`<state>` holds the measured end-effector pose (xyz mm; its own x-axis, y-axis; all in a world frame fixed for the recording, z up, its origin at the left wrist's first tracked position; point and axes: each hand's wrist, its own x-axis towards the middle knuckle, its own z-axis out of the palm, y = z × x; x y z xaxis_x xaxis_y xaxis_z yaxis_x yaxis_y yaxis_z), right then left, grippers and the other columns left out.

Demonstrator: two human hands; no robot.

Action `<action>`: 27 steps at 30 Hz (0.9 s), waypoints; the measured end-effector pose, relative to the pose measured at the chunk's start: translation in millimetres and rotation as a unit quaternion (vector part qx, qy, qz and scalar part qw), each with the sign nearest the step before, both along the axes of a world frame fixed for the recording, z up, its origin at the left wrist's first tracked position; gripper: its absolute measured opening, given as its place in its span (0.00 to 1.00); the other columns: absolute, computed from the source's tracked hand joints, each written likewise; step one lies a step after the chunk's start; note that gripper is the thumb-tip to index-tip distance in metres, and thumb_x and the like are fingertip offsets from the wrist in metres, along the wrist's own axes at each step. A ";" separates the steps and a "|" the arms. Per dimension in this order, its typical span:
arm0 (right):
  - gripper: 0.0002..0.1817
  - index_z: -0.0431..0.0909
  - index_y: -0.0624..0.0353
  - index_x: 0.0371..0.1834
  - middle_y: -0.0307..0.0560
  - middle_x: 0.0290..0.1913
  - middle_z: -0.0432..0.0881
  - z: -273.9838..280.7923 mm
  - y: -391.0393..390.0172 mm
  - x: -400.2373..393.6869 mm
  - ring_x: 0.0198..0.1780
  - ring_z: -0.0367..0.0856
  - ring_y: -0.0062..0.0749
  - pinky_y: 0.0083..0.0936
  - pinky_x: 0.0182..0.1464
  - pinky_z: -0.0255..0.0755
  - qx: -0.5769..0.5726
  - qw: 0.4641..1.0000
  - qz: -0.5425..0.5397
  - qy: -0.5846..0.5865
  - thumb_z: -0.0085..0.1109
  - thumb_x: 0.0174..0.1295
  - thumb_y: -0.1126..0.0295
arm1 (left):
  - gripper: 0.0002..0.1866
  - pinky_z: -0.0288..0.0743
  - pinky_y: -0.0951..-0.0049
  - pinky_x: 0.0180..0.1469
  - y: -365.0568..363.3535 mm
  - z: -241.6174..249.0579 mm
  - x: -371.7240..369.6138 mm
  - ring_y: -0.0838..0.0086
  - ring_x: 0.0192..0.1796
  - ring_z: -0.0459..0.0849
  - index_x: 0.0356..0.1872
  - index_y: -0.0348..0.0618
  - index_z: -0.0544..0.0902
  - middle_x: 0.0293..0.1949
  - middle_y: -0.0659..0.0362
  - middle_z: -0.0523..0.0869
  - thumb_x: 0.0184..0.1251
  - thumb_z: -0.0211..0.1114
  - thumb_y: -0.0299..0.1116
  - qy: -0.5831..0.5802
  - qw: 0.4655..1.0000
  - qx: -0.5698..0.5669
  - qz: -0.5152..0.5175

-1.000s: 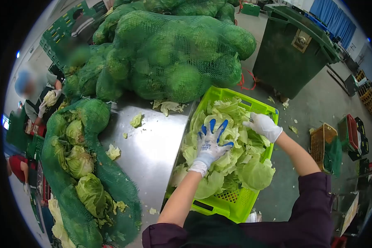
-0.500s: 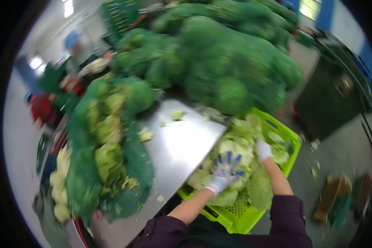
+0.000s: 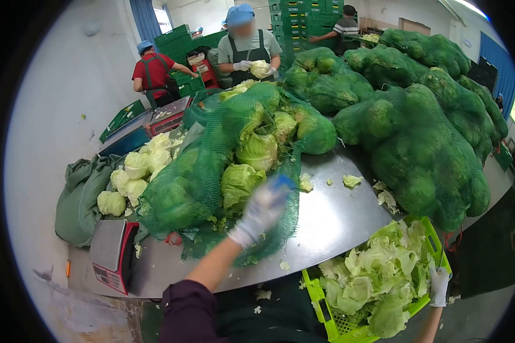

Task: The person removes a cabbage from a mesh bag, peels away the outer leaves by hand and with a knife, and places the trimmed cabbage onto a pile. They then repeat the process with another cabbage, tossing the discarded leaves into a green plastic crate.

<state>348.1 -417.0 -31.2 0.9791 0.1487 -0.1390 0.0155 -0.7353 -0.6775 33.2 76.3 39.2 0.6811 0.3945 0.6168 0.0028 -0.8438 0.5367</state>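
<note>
The left hand [image 3: 261,210], in a white glove with blue fingertips, is reaching out over the steel table [image 3: 332,223] toward a cabbage head [image 3: 238,183] that is sitting in the torn-open mouth of a green net sack [image 3: 194,183]. The hand is smeared with motion blur, so I cannot tell whether its fingers are spread or curled; it is holding nothing that shows. The cabbage is pale yellow-green, rounded, with loose, crinkled outer leaves (a little ragged at the edges), and it is lying just beyond the gloved fingertips, beside other heads spilling from the same sack.

The right hand [image 3: 439,286], in a white glove, is resting down at the far rim of a lime-green crate [image 3: 326,317] that is standing below the table edge. Its fingers are lying against the rim and the leaves; whether they are clasping anything is not clear. The crate is heaped with loose cabbage leaves [image 3: 377,274], light green and wilted-looking.

Closed net sacks [image 3: 418,137] of cabbage are piled across the back of the table, and a scale [image 3: 111,254] is sitting at its near left corner.
</note>
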 end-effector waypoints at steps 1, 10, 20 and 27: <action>0.11 0.73 0.64 0.31 0.41 0.20 0.70 -12.8 -4.8 5.4 0.20 0.69 0.22 0.23 0.22 0.64 0.020 0.998 0.027 -0.057 0.61 0.60 0.66 | 0.20 0.75 0.65 0.57 26.6 26.6 -9.4 0.56 0.53 0.80 0.53 0.42 0.79 0.54 0.47 0.80 0.57 0.60 0.24 0.024 0.990 0.094 0.103; 0.21 0.72 0.63 0.57 0.46 0.36 0.81 61.7 172.8 -122.1 0.26 0.79 0.23 0.20 0.30 0.73 0.158 0.945 0.276 0.078 0.55 0.65 0.62 | 0.22 0.62 0.54 0.65 60.5 0.0 -48.2 0.52 0.62 0.71 0.51 0.49 0.83 0.55 0.51 0.80 0.53 0.69 0.39 0.128 0.957 0.118 0.233; 0.23 0.69 0.60 0.57 0.37 0.21 0.71 27.6 351.6 -238.0 0.15 0.66 0.18 0.18 0.17 0.63 0.287 0.820 0.338 0.361 0.57 0.66 0.56 | 0.47 0.58 0.58 0.70 -23.7 -62.2 -96.1 0.60 0.70 0.60 0.67 0.52 0.68 0.68 0.50 0.61 0.38 0.79 0.41 -0.086 0.962 -0.260 0.014; 0.24 0.68 0.60 0.59 0.35 0.22 0.72 48.2 317.8 -249.2 0.17 0.71 0.18 0.16 0.17 0.65 0.357 0.853 0.241 0.295 0.58 0.66 0.57 | 0.46 0.59 0.62 0.70 -45.6 -19.9 -67.6 0.61 0.69 0.62 0.69 0.39 0.63 0.69 0.51 0.60 0.43 0.74 0.30 -0.101 0.900 -0.419 -0.068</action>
<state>98.8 -99.2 17.0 0.5712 0.7666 -0.2933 -0.2997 -0.1378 -0.9440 -34.4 30.7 19.2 0.6652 0.7004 0.2586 -0.2389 -0.1285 0.9625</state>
